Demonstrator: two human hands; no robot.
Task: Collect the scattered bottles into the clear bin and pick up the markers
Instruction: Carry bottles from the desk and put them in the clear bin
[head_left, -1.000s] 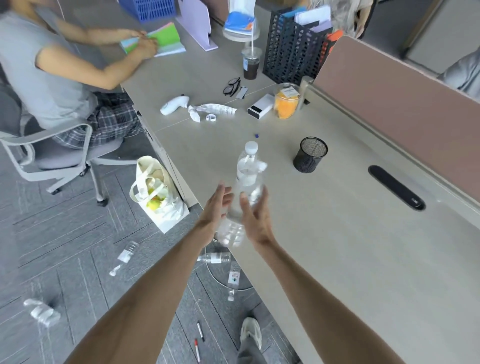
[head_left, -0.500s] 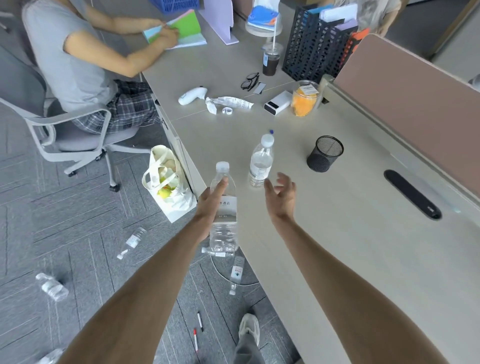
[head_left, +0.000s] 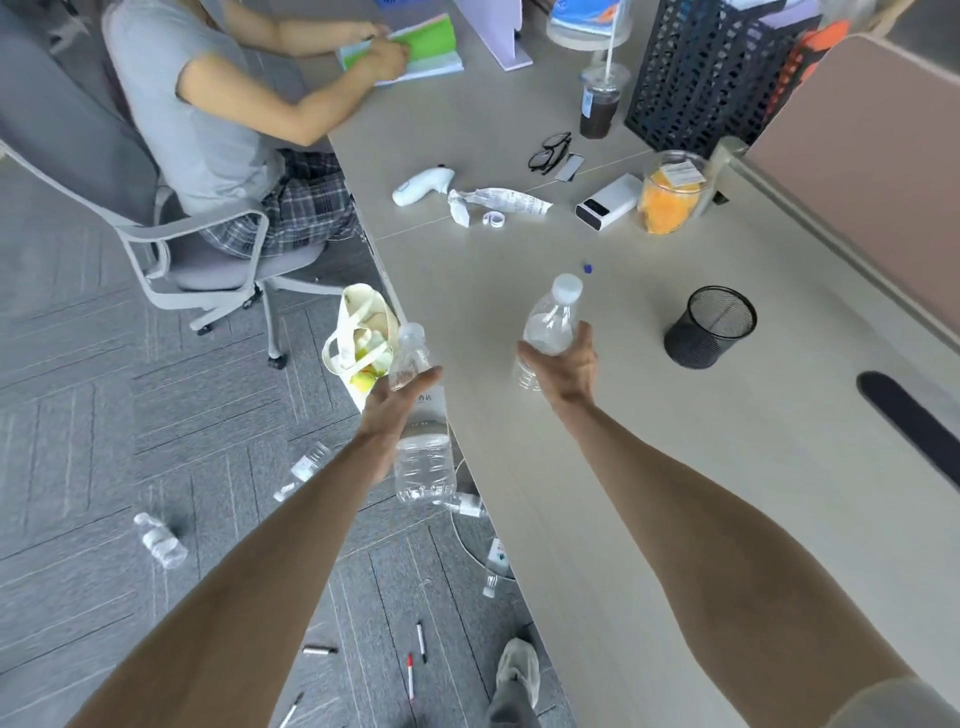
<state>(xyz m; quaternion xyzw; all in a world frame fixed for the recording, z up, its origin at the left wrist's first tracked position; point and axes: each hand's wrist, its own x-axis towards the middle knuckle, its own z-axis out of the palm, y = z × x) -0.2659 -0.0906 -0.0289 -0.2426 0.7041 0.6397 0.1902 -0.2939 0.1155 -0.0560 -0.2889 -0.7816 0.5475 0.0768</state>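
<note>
A bottle in each hand at the desk edge, bin below.

Left hand wrapped round the labelled bottle, gripped near the shoulder and held upright at centre frame, just off the edge of the desk and above the clear bin, rim showing at lower centre; seemingly lined up for a drop. Right hand closed round the lower half of the second bottle, right of centre, cap up; resting on the desk or just lifted, impossible to tell. Probably grasped low for a steady carry toward the bin. Loose bottles lying on the grey floor at lower left, markers scattered at bottom centre, none gathered yet.
</note>
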